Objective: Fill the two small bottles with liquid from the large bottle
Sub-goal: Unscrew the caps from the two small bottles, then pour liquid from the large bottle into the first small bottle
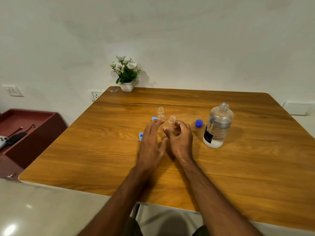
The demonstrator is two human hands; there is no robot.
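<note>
Two small clear bottles stand uncapped at the table's middle. My right hand (179, 138) pinches the nearer small bottle (171, 123) between thumb and fingers. The farther small bottle (160, 113) stands free just behind my left hand (150, 145), whose fingers are straight and relaxed, holding nothing. The large clear bottle (217, 126), uncapped and labelled, stands upright to the right with a little liquid at its bottom. Its dark blue cap (199, 123) lies on the table beside it. Two light blue small caps (154, 118) (141, 136) lie left of my left hand.
The wooden table (255, 167) stands against a white wall. A white pot of flowers (127, 74) sits at the table's far edge. Left of the table is a dark red tray (25, 126) holding a cable and small devices.
</note>
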